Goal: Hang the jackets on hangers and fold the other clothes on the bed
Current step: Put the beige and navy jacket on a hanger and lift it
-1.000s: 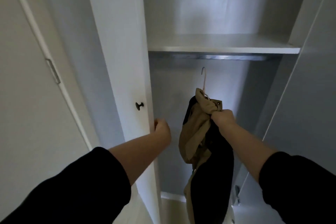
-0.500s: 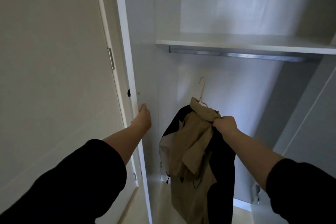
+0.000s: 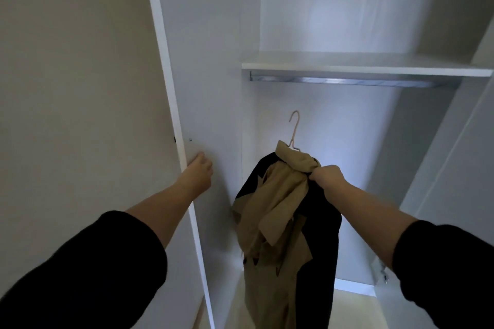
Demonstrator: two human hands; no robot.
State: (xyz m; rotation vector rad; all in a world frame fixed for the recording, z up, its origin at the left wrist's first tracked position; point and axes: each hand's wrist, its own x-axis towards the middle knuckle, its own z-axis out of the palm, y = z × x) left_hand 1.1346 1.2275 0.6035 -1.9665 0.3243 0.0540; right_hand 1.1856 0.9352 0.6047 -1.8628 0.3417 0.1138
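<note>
Clutches tan and black fabric jackets (image 3: pixel 270 211) in fisted right grip (image 3: pixel 324 177), pale wire hanger hook (image 3: pixel 294 128) upright below silver metal rail (image 3: pixel 347 81).

Take the one rail (image 3: pixel 347 81) as your reference. Count one shelf (image 3: pixel 361 68) directly above it and one hanger (image 3: pixel 294 128) below it. Below the rail you see two jackets: one tan jacket (image 3: pixel 275 208) and one black jacket (image 3: pixel 320 248). One door (image 3: pixel 203 88) stands left of the rail. Two hands show below it: left hand (image 3: pixel 199 175) and right hand (image 3: pixel 324 176).
</note>
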